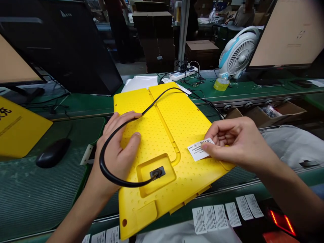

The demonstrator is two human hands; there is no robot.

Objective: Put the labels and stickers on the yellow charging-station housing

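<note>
A yellow plastic panel (162, 135) with a dotted surface lies on the green workbench in front of me. A black cable (111, 175) loops out of a recessed socket (157, 172) near its lower middle and runs off to the back right. My left hand (116, 152) rests on the panel's left edge, inside the cable loop, fingers pressing the panel. My right hand (235, 141) pinches a small white printed label (198, 149) just above the panel's right side.
A row of white labels (222, 216) is stuck along the near bench edge. A black mouse (53, 152) lies at left, beside a yellow sign (17, 128). Monitors stand left and right, with a small fan (238, 52), tape roll (221, 84) and cardboard boxes behind.
</note>
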